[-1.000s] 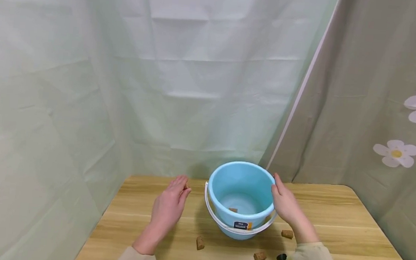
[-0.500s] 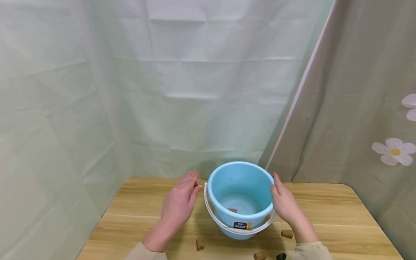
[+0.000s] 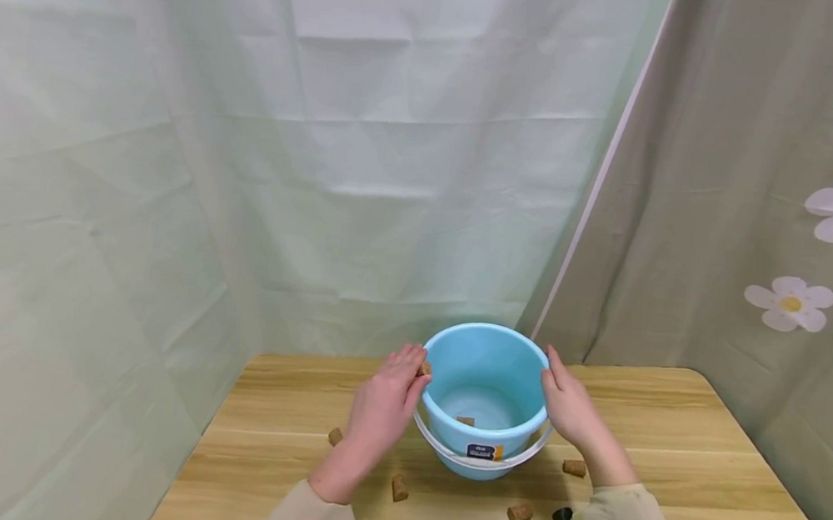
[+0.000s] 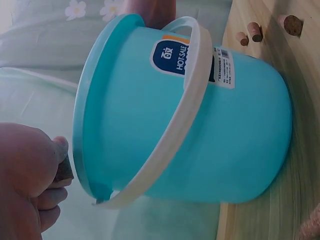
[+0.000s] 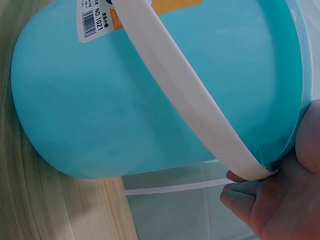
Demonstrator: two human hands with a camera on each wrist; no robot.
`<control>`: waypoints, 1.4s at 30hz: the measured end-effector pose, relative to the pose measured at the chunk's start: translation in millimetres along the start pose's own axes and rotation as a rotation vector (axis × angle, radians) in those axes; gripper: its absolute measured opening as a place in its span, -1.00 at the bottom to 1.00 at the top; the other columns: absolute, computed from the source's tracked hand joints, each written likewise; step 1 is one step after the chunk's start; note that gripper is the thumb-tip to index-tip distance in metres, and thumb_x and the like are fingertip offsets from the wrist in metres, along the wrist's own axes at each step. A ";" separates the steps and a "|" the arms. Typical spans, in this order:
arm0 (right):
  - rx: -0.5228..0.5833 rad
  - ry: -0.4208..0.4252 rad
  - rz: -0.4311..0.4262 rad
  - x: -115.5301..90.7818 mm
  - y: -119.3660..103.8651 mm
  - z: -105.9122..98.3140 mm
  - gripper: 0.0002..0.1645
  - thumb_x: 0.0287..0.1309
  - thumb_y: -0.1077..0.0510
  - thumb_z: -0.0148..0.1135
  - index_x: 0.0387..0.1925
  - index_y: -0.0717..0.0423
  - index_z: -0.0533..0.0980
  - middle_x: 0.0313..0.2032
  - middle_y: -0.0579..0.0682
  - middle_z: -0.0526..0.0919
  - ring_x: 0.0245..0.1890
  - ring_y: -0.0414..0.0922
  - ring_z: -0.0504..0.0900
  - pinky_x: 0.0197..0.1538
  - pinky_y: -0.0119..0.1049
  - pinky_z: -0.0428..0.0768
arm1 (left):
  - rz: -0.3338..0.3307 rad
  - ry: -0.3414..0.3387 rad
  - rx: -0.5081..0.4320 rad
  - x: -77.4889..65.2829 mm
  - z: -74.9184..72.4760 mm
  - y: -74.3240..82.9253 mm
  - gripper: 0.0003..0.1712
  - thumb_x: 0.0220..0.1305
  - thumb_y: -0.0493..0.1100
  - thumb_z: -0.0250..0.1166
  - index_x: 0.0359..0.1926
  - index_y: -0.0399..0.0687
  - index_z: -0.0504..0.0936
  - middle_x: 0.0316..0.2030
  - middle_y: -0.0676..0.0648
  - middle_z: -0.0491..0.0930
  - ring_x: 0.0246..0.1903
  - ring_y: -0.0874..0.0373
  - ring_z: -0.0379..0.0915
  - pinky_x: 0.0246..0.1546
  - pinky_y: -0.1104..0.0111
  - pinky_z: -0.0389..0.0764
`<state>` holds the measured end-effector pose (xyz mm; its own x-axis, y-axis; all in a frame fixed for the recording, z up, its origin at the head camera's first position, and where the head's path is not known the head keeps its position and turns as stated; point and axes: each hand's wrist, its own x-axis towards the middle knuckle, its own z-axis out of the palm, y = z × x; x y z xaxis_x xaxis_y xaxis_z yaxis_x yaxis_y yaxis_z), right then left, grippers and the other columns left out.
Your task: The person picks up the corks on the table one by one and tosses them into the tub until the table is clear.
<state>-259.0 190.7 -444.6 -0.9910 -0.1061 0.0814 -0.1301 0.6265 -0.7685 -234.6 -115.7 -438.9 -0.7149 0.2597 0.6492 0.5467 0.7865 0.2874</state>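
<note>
A light blue bucket (image 3: 475, 446) stands upright on the wooden table, its white handle (image 4: 172, 135) hanging down across the front. My left hand (image 3: 386, 395) pinches a cork (image 4: 64, 171) between thumb and fingers, right at the left side of the bucket's rim. On the opposite side, my right hand (image 3: 574, 407) holds the rim, with fingers outside below it in the right wrist view. Another cork (image 3: 465, 421) lies on the bucket's floor, partly hidden by the front wall.
Loose corks lie about the table (image 3: 691, 462): one (image 3: 335, 436) beside the left forearm, one (image 3: 399, 488) in front, another (image 3: 519, 515) nearer the right sleeve, and one (image 3: 574, 468) by the right wrist. Pale curtains (image 3: 391, 207) hang behind the table.
My left hand has moved right with its cork, from left of the bucket up to the rim. A table cork behind the left forearm has come into view. My right hand stays in place.
</note>
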 end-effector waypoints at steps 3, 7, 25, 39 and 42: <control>0.006 0.003 -0.004 0.1 0.4 0.2 -0.23 0.75 -0.01 -0.35 0.69 0.33 -0.15 0.62 0.41 0.03 0.60 0.39 0.06 0.57 0.34 0.07 | 0.002 -0.018 0.010 1.7 2.4 3.9 -0.50 0.49 -0.12 0.40 0.33 -0.30 0.66 0.30 -0.23 0.64 0.34 -0.10 0.54 0.35 0.05 0.53; 0.011 -0.002 -0.004 -0.2 0.7 -0.4 -0.23 0.75 -0.01 -0.35 0.69 0.33 -0.16 0.63 0.40 0.01 0.60 0.38 0.05 0.57 0.33 0.07 | 0.014 -0.042 0.020 3.3 5.0 7.9 -0.51 0.48 -0.13 0.41 0.31 -0.29 0.67 0.29 -0.22 0.64 0.35 -0.09 0.53 0.36 0.04 0.52; 0.022 -0.008 0.001 -1.1 -0.3 0.7 -0.24 0.75 0.00 -0.33 0.69 0.33 -0.15 0.63 0.40 0.02 0.61 0.36 0.05 0.59 0.29 0.05 | 0.054 -0.133 0.020 10.8 12.2 17.1 -0.53 0.53 -0.13 0.36 0.33 -0.26 0.65 0.29 -0.21 0.65 0.40 -0.10 0.48 0.46 0.07 0.42; 0.029 -0.010 0.014 -0.1 0.0 0.2 -0.23 0.75 -0.03 -0.34 0.71 0.29 -0.17 0.63 0.39 0.02 0.61 0.37 0.05 0.57 0.33 0.06 | 0.104 -0.180 0.055 23.6 19.2 29.9 -0.50 0.59 -0.07 0.28 0.38 -0.24 0.61 0.33 -0.16 0.63 0.42 -0.06 0.46 0.49 0.10 0.37; 0.027 -0.004 0.013 -1.0 0.2 0.3 -0.23 0.75 -0.03 -0.35 0.70 0.30 -0.17 0.63 0.41 0.02 0.60 0.38 0.06 0.57 0.34 0.07 | 0.113 -0.167 0.086 22.7 21.3 29.6 -0.49 0.59 -0.06 0.28 0.38 -0.24 0.61 0.33 -0.16 0.62 0.43 -0.05 0.45 0.50 0.12 0.37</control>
<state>-258.0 190.7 -445.0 -0.9924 -0.1014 0.0691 -0.1167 0.6064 -0.7866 -244.0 -74.5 -430.7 -0.7176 0.4324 0.5461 0.5933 0.7901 0.1541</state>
